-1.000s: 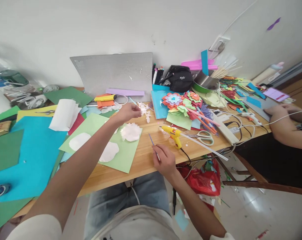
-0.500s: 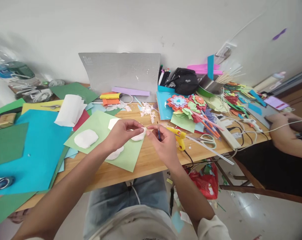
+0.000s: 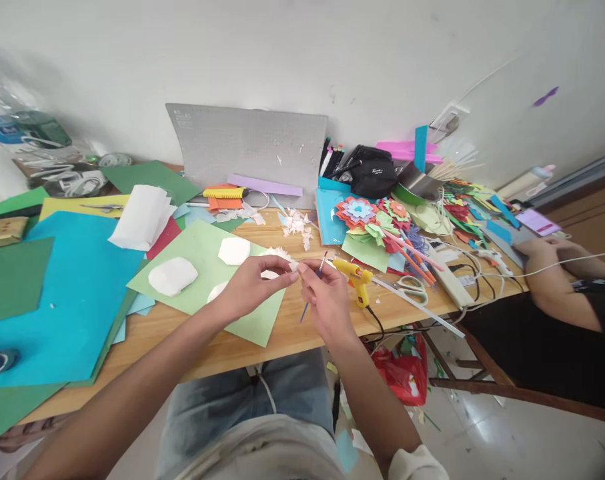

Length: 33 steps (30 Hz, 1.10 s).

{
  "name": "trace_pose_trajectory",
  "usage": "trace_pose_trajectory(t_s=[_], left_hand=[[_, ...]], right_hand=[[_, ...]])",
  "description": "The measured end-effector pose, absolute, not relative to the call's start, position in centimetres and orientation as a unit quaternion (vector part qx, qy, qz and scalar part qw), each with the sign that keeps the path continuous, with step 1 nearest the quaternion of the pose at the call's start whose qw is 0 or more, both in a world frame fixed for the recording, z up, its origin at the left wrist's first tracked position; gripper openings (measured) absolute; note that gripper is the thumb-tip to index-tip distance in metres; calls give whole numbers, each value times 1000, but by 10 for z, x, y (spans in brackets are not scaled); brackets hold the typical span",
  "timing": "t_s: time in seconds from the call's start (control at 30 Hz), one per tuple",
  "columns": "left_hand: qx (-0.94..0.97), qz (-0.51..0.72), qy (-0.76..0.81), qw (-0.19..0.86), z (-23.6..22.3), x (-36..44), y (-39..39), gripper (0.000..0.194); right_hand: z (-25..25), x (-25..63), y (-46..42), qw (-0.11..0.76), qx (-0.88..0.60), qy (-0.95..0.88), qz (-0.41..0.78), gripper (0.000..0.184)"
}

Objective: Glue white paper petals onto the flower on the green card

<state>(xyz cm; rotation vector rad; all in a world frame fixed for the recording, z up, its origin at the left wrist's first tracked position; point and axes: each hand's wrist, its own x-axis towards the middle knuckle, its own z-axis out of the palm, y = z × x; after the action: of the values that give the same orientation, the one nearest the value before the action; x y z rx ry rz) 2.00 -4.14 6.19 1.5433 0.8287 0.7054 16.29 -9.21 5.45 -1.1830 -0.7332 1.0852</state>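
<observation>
Over the right part of a light green sheet (image 3: 255, 327), my left hand (image 3: 249, 287) is closed, its thumb and fingertips pinching a small white scrap (image 3: 293, 266) that looks like tissue paper. My right hand (image 3: 328, 303) pinches the same scrap from the other side and also keeps a thin blue paintbrush (image 3: 305, 310) between its fingers, slanting. On the sheet lie several white rounded pieces, among them a flat white piece (image 3: 173, 277) at the left and another white piece (image 3: 234, 251) behind my left hand. One is partly hidden under that hand.
Right of my hands lie a yellow glue gun (image 3: 356, 277), scissors (image 3: 412, 290) and a power strip (image 3: 452, 280). Paper flowers (image 3: 359, 211) lie behind. White scraps (image 3: 297, 223) are scattered near a grey board (image 3: 249, 147). A white tissue roll (image 3: 143, 219) stands left. Another person's arm (image 3: 559, 283) rests at far right.
My hands have shifted slightly, still pinching the white scrap together. The paintbrush in my right hand has tilted, and its lower blue end now shows. The view has moved a little.
</observation>
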Motion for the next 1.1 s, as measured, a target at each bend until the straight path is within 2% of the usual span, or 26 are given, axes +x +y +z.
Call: trace_pose_trajectory(t_s=[0.17, 0.37, 0.67, 0.77, 0.83, 0.93, 1.0, 1.1], left_hand=[[650, 330, 385, 567, 54, 24, -45, 33], [700, 289, 386, 526, 55, 12, -43, 27], [682, 339, 401, 510, 34, 14, -50, 27], [708, 335, 411, 466, 37, 7, -42, 24], [739, 329, 436, 394, 43, -1, -29, 21], [792, 267, 474, 278, 51, -12, -6, 21], [815, 212, 478, 249, 55, -14, 5, 21], [842, 149, 466, 226, 53, -7, 11, 20]], right_hand=[[49, 159, -97, 646, -497, -281, 507, 25], [34, 166, -99, 643, -502, -286, 503, 22], [26, 149, -96, 647, -507, -265, 504, 27], [26, 153, -97, 634, -510, -276, 511, 30], [27, 161, -99, 646, -517, -299, 475, 33], [28, 178, -103, 673, -546, -367, 339, 40], [27, 186, -106, 667, -565, -413, 254, 42], [24, 190, -110, 646, -570, -471, 190, 38]])
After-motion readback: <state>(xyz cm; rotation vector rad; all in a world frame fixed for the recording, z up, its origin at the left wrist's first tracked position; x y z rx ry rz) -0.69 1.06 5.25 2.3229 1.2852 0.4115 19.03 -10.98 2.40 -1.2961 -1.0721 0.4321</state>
